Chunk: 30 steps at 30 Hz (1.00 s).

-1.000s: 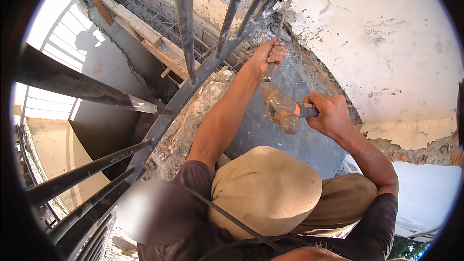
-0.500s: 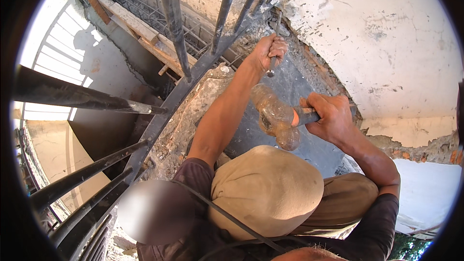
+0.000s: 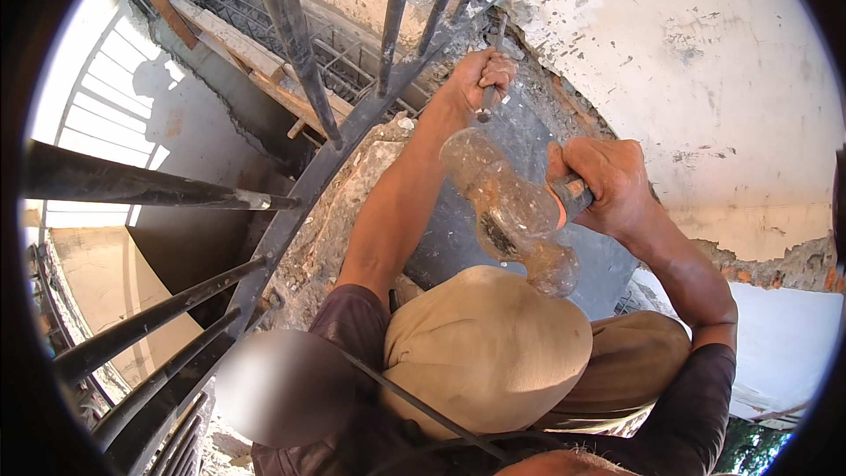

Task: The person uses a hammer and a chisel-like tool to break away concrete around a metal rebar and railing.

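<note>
Left fist (image 3: 484, 77) — rod (image 3: 486, 104); right fist (image 3: 608, 181) — hammer (image 3: 513, 211)

Beyond the black railing (image 3: 315, 174), pale timber planks (image 3: 227, 33) edging a bed of rebar (image 3: 240, 7), a reddish-brown board (image 3: 167, 11) beside their far end. Also past the railing, a pale, sunlit wall (image 3: 106, 119) marked with barred shadows. Well to the right of the railing, green foliage (image 3: 753, 451).

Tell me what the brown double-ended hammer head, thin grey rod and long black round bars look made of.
Brown double-ended hammer head: probably steel, worn, judging by mottled rust-like patches.
Thin grey rod: likely bare steel, dull, given its grey colour and darker lower end.
Long black round bars: apparently painted metal, from the slight sheen and pale scuffs; can't tell if hollow.
</note>
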Tool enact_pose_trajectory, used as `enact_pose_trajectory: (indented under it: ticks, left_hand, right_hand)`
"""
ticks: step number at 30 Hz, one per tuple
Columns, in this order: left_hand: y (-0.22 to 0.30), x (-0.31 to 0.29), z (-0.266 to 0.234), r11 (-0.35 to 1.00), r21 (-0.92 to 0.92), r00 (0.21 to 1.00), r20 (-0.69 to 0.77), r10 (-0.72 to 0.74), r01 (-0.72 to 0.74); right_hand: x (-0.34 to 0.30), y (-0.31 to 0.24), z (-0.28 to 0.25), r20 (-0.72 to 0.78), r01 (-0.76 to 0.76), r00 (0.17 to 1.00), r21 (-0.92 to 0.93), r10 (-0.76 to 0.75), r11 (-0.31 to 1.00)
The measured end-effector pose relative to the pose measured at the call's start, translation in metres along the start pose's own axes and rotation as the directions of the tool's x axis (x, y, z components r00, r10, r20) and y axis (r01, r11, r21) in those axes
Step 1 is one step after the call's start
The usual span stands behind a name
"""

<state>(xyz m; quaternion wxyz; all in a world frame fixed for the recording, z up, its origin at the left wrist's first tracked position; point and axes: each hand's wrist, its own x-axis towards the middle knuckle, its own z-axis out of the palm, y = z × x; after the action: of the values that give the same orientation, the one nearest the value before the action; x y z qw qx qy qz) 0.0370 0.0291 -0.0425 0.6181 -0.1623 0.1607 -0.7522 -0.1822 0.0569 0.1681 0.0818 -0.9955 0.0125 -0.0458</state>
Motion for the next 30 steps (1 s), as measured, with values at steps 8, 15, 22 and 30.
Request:
enact_pose_trajectory:
  ticks: [8, 15, 22, 30]
  left_hand:
    - [-0.01, 0.008, -0.003, 0.999, 0.01, 0.996, -0.068, 0.048, -0.048]
    - [0.002, 0.023, -0.008, 0.998, 0.047, 1.0, 0.0, 0.028, -0.028]
    - [-0.008, 0.03, 0.015, 0.995, 0.017, 0.993, -0.065, 0.101, -0.1]
    - [0.0, 0.032, 0.007, 0.988, 0.102, 0.987, -0.098, 0.124, -0.114]
  right_hand:
    - [-0.006, 0.006, -0.001, -0.066, -0.186, 0.982, -0.114, 0.179, 0.976]
    - [-0.02, 0.042, 0.02, -0.043, -0.268, 0.963, -0.227, 0.265, 0.936]
    - [-0.035, 0.012, 0.002, -0.099, -0.044, 0.994, -0.078, 0.036, 0.996]
    - [-0.035, 0.016, 0.009, -0.062, -0.132, 0.99, -0.094, 0.126, 0.987]
